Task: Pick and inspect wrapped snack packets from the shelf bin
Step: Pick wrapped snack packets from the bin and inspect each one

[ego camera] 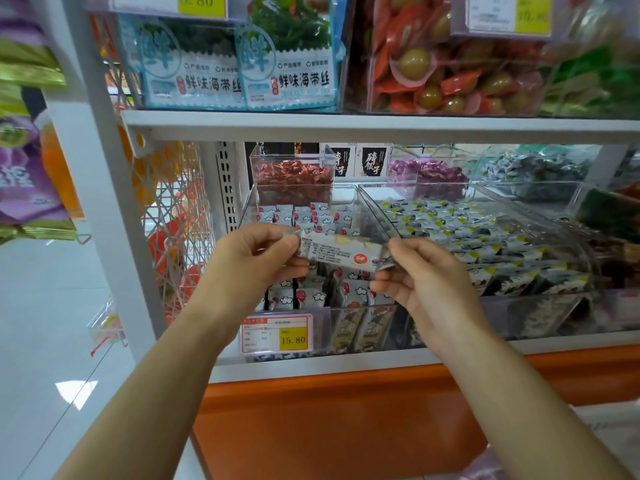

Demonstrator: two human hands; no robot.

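Left hand: the left hand (252, 258) is pinching the left crimped end of the wrapped snack packet (341, 252), thumb on top and the other fingers curled underneath.
Right hand: the right hand (426, 282) is gripping the packet's right crimped end between thumb and forefinger, while the remaining fingers are curling loosely below it.
Snack packet: it is stretching roughly level between the two hands, tilting slightly down to the right, and showing its printed white side with a red logo near the right end.
Packet location: it is hovering in the air just above the front of the clear shelf bin (375, 216), apart from the stock inside.
Bin contents: matching white-and-red packets (311, 216) are lying packed in rows.
Price tag: a red-framed label (277, 333) reading 15.80 is hanging on the bin's front.
Neighbouring bin: black-and-white packets (485, 244) with yellow corners are filling it.
Upper shelf: blue seaweed bags (287, 60) are standing upright.
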